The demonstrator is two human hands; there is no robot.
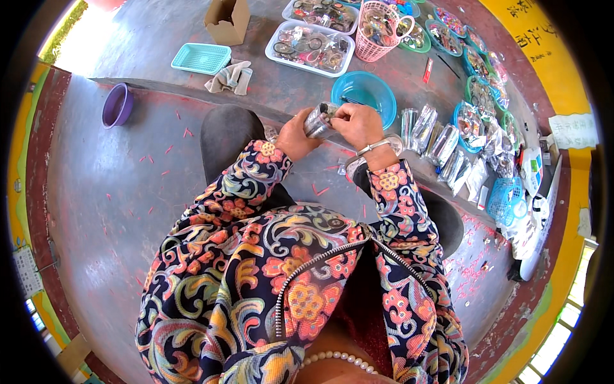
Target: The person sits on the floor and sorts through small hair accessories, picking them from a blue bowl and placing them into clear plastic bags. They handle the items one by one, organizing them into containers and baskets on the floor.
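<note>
In front of my knees my left hand point(295, 136) is wrapped round a shiny silvery plastic bag point(316, 126), held tilted. Its upper end looks dark inside. My right hand point(359, 124), with a bangle on the wrist, has its fingers pinched together at that end of the bag. Whether they grip the bag's edge or something small in it is hidden. Just beyond the hands sits a round blue basin point(378, 88) with a few thin dark items in it. Several similar filled silvery bags point(441, 144) lie in a row to the right.
White trays point(341, 68) of packaged bands and a pink basket point(368, 48) stand at the back. Further left are a turquoise basket point(186, 66), a grey cloth point(229, 78), a cardboard box point(235, 32) and a purple bowl point(107, 107). Filled baskets line the right; red scraps litter the floor.
</note>
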